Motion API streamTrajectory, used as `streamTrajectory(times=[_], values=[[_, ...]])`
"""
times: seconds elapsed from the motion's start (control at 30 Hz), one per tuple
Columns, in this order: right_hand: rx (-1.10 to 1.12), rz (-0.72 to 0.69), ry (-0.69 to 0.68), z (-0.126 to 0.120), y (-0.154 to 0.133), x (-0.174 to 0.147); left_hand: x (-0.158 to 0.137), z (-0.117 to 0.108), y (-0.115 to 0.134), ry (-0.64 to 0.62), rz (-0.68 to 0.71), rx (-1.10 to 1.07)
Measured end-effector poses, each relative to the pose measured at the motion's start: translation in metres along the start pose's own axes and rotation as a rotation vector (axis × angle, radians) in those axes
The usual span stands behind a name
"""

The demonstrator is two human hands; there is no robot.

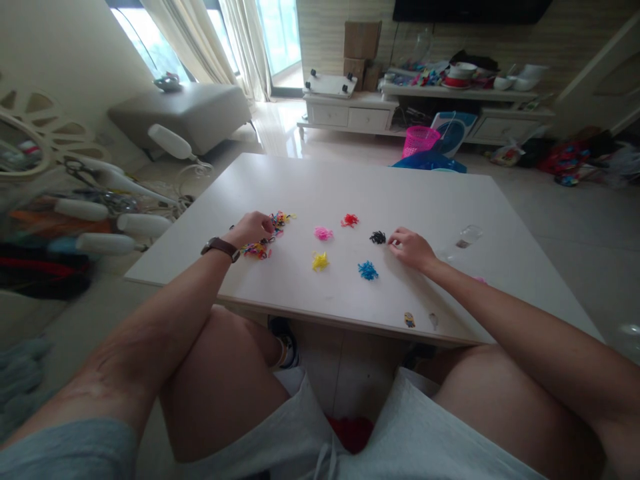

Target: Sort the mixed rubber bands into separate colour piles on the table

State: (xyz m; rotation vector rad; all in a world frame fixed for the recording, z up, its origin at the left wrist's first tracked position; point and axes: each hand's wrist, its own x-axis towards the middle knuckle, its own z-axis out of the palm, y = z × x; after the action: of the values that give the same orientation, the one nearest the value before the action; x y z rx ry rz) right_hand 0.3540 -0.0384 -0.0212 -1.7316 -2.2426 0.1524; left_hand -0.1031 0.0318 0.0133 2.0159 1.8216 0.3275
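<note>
My left hand (254, 227), with a watch (220, 249) on its wrist, is at a mixed multicoloured pile of what look like small rubber bands (256, 249). Its fingers are curled in; what they pinch, if anything, is too small to make out. Just right of the black pile (378, 237) is my right hand (411, 249), fingertips drawn together and their contents hidden. Between both hands lie separate piles of the same small pieces: pink (323, 233), red (350, 220), yellow (320, 261) and blue (369, 270).
The white table (425, 200) carries a clear container (469, 235) at the right. Near its front edge are a small yellow cartoon figure (409, 320) and a clear small item (433, 321). Beyond stand a pink basket (421, 139) and a low cabinet (345, 115).
</note>
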Motion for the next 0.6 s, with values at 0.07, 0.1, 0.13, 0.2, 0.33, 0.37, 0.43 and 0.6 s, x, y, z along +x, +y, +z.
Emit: streamTrajectory(times=[0.07, 0.1, 0.13, 0.2, 0.33, 0.37, 0.43, 0.6], values=[[0.004, 0.005, 0.001, -0.0008, -0.0012, 0.0002, 0.0011, 0.0031, -0.0012, -0.02, -0.014, 0.001], [0.006, 0.008, 0.0, -0.0012, -0.0018, 0.0002, 0.0012, 0.0045, -0.0012, -0.028, -0.019, -0.001], [0.006, 0.011, -0.002, -0.0016, -0.0023, 0.0002, 0.001, 0.0056, -0.0008, -0.033, -0.024, -0.005], [0.004, 0.013, -0.004, -0.0021, -0.003, 0.0001, -0.0001, 0.0068, 0.0009, -0.041, -0.029, -0.009], [-0.003, 0.01, -0.007, -0.0022, -0.003, 0.0002, -0.0016, 0.0069, 0.0035, -0.063, -0.012, 0.005], [-0.003, 0.01, -0.005, -0.002, -0.0028, 0.0002, -0.0014, 0.007, 0.0034, -0.07, -0.01, 0.011], [0.0, 0.008, -0.002, -0.0015, -0.0022, 0.0004, -0.0007, 0.0074, 0.0024, -0.085, -0.007, 0.017], [0.0, 0.008, -0.006, -0.0008, -0.001, 0.0004, 0.0003, 0.0087, 0.0007, -0.108, -0.016, 0.023]])
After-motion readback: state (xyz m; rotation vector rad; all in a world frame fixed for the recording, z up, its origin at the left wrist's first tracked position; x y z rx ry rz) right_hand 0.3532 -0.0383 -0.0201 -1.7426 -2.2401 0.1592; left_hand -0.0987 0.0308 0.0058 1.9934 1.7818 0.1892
